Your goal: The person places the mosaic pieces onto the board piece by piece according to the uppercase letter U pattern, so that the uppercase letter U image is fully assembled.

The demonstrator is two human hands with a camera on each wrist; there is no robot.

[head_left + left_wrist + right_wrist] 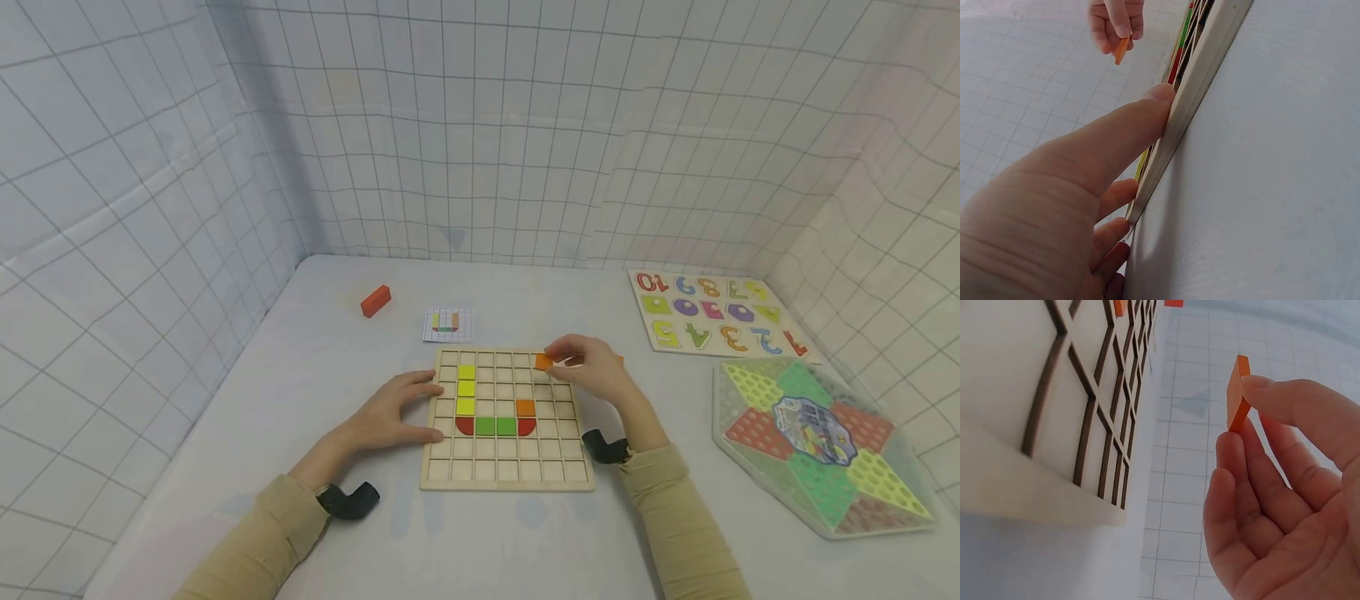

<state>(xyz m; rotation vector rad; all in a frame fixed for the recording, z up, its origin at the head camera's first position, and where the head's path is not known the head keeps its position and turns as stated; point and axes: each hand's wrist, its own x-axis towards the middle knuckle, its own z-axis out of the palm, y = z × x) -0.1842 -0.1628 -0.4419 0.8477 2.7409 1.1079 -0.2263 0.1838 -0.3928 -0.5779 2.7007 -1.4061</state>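
A wooden grid board [509, 485] lies flat on the table. Three yellow square tiles [466, 389] form a column on it, above a row with two green tiles [486, 427] between two rounded red corner tiles [527, 427]. One orange tile [526, 407] sits above the right red one. Over the board's upper right part, my right hand [592, 368] pinches another orange square tile [1237, 394] between thumb and fingers, raised off the board. My left hand [382, 412] rests against the board's left edge, thumb [1122, 134] and fingertips touching its side.
A small pattern card [447, 325] lies behind the board, with a red-orange block [376, 301] to its left. At right are a number puzzle board [708, 312] and a hexagonal star-patterned game board [817, 442]. An orange piece [620, 360] shows partly behind my right hand.
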